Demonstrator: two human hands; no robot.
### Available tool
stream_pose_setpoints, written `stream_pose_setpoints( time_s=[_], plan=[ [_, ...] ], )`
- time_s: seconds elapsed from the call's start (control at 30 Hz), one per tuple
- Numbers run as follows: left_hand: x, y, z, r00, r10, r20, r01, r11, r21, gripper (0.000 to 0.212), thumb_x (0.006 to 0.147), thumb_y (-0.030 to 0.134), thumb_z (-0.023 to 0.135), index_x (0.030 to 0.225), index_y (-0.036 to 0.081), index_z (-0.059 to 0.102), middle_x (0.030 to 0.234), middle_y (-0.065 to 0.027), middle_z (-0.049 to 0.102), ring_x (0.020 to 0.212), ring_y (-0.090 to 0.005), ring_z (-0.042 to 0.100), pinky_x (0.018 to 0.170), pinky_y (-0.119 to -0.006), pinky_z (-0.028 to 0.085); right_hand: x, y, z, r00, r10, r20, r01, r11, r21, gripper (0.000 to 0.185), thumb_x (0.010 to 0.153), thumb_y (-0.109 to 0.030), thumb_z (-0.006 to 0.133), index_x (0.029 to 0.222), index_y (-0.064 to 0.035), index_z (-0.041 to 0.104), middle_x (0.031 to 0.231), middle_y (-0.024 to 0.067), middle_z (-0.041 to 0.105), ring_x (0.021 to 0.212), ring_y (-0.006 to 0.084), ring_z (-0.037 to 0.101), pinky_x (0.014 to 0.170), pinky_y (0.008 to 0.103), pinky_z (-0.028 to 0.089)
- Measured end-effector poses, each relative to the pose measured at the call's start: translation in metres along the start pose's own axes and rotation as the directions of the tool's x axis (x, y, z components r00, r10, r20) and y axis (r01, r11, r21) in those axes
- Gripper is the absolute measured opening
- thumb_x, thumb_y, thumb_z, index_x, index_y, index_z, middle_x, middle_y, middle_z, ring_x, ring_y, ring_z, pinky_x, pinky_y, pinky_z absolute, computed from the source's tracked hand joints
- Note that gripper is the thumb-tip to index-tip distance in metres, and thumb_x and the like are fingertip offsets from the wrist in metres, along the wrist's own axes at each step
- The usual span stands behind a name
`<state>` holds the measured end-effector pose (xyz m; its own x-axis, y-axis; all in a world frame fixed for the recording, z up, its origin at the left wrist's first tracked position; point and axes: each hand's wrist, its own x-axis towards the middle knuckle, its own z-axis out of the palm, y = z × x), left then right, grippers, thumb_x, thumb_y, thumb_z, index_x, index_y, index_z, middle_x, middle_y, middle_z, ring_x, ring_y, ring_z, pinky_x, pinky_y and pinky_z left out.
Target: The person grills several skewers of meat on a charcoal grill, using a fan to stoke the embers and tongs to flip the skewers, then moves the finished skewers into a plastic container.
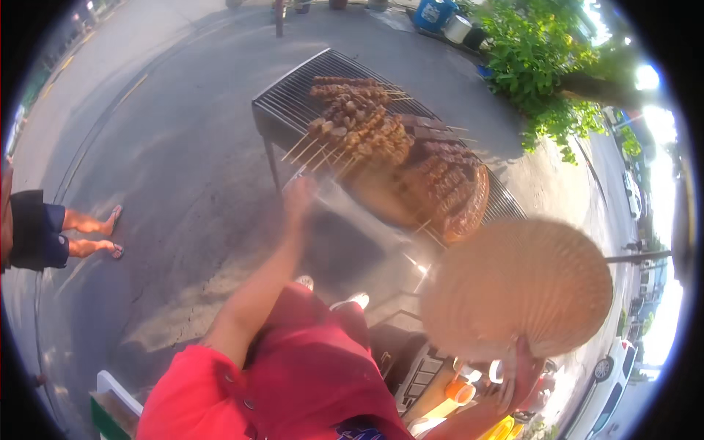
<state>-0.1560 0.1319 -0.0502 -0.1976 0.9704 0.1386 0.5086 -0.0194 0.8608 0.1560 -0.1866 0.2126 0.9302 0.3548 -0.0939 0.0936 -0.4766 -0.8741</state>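
Note:
My right hand (525, 374) grips the lower edge of a round woven hand fan (517, 286), blurred by motion, beside the near right end of a charcoal-style grill (289, 88). My left hand (301, 190), also blurred, is at the grill's near edge, close to the stick ends of several meat skewers (374, 132). Whether its fingers hold a stick or the edge cannot be made out. Darker skewers (440, 176) lie farther right on the grate, beside a long, curved, glazed piece of meat (473, 209). Haze blurs the grill's near middle.
A side table (434, 393) with an orange-filled container (461, 392) stands at my right. A person's legs (88, 236) are at the left. Beyond the grill are a leafy plant (528, 60) and a blue bucket (433, 15). A white car (608, 390) is at the right.

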Motion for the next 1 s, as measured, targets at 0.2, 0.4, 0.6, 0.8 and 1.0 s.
stream_pose_setpoints(
  time_s=[0.2, 0.4, 0.6, 0.8, 1.0],
  plan=[
    [-0.005, 0.005, 0.009, 0.993, 0.096, -0.064, -0.096, 0.995, -0.001, 0.027, 0.095, 0.027, 0.047, 0.098, 0.002, 0.056, 0.096, -0.0163, 0.057, 0.094, -0.0346, 0.052, 0.083, -0.043, 0.04, -0.058, 0.018, 0.04, 0.855, -0.503, 0.13, 0.497, 0.721, -0.483, 0.048, 0.083, -0.023, 0.064, 0.121, 0.0037, 0.051, 0.111, 0.0133, 0.054, 0.1, 0.0279, 0.056, 0.088, 0.0379, 0.045],
    [-0.006, 0.001, 0.008, 0.991, 0.124, -0.047, -0.125, 0.992, -0.028, 0.027, 0.096, 0.025, 0.048, 0.097, 0.0, 0.056, 0.094, -0.016, 0.056, 0.091, -0.0307, 0.051, 0.082, -0.04, 0.04, -0.036, -0.014, 0.005, 0.993, 0.12, -0.012, -0.12, 0.993, -0.02, 0.059, 0.084, -0.02, 0.064, 0.131, 0.0047, 0.038, 0.12, 0.0179, 0.053, 0.109, 0.0278, 0.056, 0.09, 0.0345, 0.046],
    [-0.002, 0.0, 0.007, 0.995, 0.091, -0.037, -0.092, 0.996, -0.023, 0.028, 0.095, 0.026, 0.048, 0.099, -0.001, 0.056, 0.094, -0.0171, 0.056, 0.092, -0.0321, 0.052, 0.083, -0.04, 0.04, -0.057, 0.004, -0.003, 0.994, -0.048, 0.098, 0.028, 0.98, 0.195, 0.05, 0.08, -0.018, 0.068, 0.119, 0.006, 0.049, 0.102, 0.0092, 0.058, 0.083, 0.0188, 0.059, 0.075, 0.0248, 0.048],
    [-0.003, -0.001, 0.007, 0.992, 0.108, -0.062, -0.11, 0.994, -0.025, 0.026, 0.095, 0.025, 0.048, 0.096, -0.001, 0.056, 0.091, -0.0154, 0.056, 0.088, -0.03, 0.053, 0.08, -0.038, 0.041, -0.048, 0.02, 0.04, 0.943, -0.303, -0.139, 0.26, 0.93, -0.259, 0.041, 0.082, -0.019, 0.066, 0.113, 0.0052, 0.055, 0.093, 0.0109, 0.062, 0.074, 0.0183, 0.059, 0.074, 0.0289, 0.047],
    [-0.004, -0.005, 0.009, 0.992, 0.119, -0.046, -0.119, 0.993, -0.001, 0.026, 0.095, 0.024, 0.049, 0.096, -0.001, 0.056, 0.094, -0.0159, 0.056, 0.089, -0.0298, 0.054, 0.08, -0.038, 0.042, -0.019, -0.023, 0.026, 0.976, 0.161, -0.144, -0.107, 0.94, 0.325, 0.036, 0.084, -0.017, 0.064, 0.112, 0.0045, 0.056, 0.089, 0.0131, 0.063, 0.068, 0.0183, 0.059, 0.06, 0.0289, 0.049]
  ],
)
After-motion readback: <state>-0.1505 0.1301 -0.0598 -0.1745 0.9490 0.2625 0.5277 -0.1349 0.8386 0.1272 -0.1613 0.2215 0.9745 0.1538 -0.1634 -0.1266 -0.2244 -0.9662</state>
